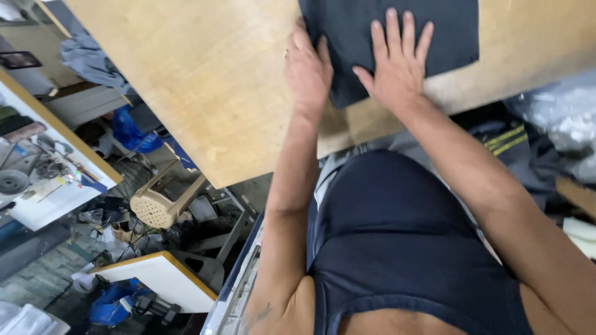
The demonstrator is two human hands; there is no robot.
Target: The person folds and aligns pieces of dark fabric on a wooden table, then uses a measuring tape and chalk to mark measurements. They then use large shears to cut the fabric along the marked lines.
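Your right hand (397, 65) lies flat on the dark cloth (385, 34), fingers (392, 31) spread apart; your left hand (307, 68) cups the cloth's edge just beside it (fingers together) on the wooden surface (198, 80)

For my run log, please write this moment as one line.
left hand: on edge of dark flat cloth piece | right hand: flat on cloth | surface: light wooden table
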